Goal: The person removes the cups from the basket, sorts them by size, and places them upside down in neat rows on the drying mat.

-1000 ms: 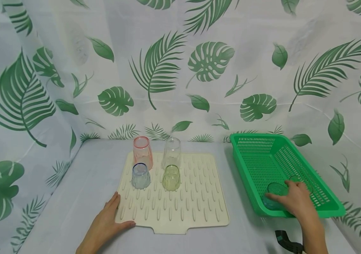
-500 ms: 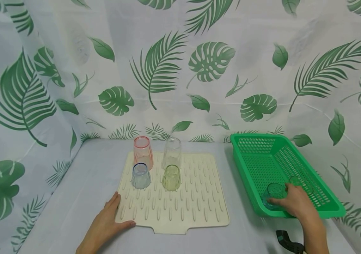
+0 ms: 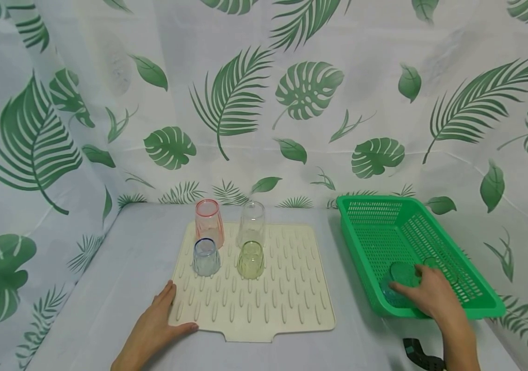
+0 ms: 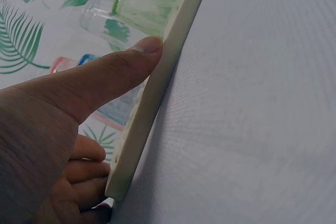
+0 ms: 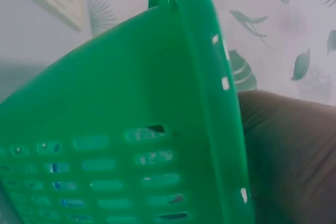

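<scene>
A blue-green glass [image 3: 396, 288] stands inside the near end of the green plastic basket [image 3: 359, 263]. My right hand [image 3: 433, 293] reaches over the near rim and grips it between thumb and fingers. In the right wrist view the basket wall hides the fingertips and the glass. My left hand [image 3: 154, 322] rests at the front left corner of the cream ridged draining mat [image 3: 287, 288]. Its thumb [image 4: 123, 66] lies against the front edge, and the other fingers touch the left side. Another glass [image 3: 440, 270] lies in the basket, partly hidden by my right hand.
On the mat's left half stand a pink-rimmed tall glass [image 3: 209, 224], a clear tall glass [image 3: 251, 224], a short blue-rimmed glass [image 3: 206, 257] and a short yellow-green glass [image 3: 250, 260]. A leaf-print curtain [image 3: 310, 165] hangs behind. A black strap-like piece [image 3: 422, 355] sits by my right wrist.
In the basket the blue-green glass has shifted slightly and its rim has turned under my right hand's fingers. My left hand and the glasses on the mat stay put.
</scene>
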### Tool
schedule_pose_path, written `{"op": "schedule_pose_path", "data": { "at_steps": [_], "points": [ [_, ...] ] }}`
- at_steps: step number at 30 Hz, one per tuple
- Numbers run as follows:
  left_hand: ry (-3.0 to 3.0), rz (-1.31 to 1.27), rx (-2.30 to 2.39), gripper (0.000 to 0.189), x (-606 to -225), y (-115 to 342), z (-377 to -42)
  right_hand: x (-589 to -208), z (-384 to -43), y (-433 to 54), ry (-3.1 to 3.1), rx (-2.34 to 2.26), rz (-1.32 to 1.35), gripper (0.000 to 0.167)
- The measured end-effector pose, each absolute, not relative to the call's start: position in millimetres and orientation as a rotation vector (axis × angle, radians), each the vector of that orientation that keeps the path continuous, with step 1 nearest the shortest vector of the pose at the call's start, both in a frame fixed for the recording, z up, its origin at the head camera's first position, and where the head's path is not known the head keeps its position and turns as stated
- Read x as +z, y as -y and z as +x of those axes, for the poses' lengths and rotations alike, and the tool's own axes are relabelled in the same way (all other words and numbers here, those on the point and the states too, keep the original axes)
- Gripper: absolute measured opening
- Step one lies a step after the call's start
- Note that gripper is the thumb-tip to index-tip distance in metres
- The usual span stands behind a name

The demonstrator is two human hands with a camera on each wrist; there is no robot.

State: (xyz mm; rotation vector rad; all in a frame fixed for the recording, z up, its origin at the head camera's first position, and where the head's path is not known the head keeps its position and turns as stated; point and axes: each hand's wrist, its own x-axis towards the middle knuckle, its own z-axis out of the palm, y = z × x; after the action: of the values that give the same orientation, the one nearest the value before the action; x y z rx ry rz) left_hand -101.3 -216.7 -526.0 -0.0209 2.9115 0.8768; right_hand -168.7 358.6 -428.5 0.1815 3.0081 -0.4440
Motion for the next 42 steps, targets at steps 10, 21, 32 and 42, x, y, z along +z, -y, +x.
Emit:
{"op": "schedule_pose_path", "data": {
  "at_steps": [10, 21, 32, 42],
  "points": [
    [-2.908, -0.033, 0.862, 0.123, -525.3, 215.2, -101.7, -425.1, -165.3, -349.7, -3.118, -0.562, 0.174, 0.097],
    [-2.901, -0.044, 0.855, 0.123, -525.9, 215.2, -101.9, -418.2, -155.3, -332.1, -3.283, -0.846, 0.161, 0.092],
    [-2.895, -0.051, 0.859, 0.123, -525.7, 215.3, -102.0, -404.0, -148.4, -305.3, -3.416, -1.047, 0.122, 0.082],
    [-2.897, -0.036, 0.864, 0.123, -526.0, 215.8, -101.8, -398.4, -148.8, -276.8, -3.486, -1.333, -0.007, 0.076]
  ]
}}
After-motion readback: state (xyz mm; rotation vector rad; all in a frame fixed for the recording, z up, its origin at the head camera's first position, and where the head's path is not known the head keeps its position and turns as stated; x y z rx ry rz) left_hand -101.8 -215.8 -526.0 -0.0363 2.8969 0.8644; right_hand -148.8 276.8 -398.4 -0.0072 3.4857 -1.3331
